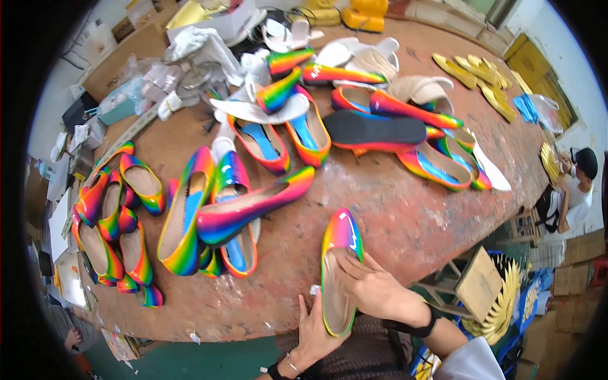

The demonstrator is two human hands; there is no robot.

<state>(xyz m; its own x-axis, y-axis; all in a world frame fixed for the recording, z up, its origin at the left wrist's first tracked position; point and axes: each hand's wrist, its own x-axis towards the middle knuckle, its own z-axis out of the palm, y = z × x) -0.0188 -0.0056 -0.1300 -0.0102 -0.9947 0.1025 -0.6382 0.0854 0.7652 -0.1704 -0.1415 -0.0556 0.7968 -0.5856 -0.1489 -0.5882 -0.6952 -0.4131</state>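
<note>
Rainbow shoe (334, 285) at the near edge of the table (392, 212)

I see the left hand (321, 330) grasping its heel; the right hand (383, 292) has its fingers inside, whether gripping I cannot tell. Other rainbow shoes (244, 218) lie left and far across the tabletop.

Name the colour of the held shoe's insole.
The insole is beige, best seen in the head view.

Wooden stool (480, 284), person (577, 201) – black cap (585, 163)
</note>
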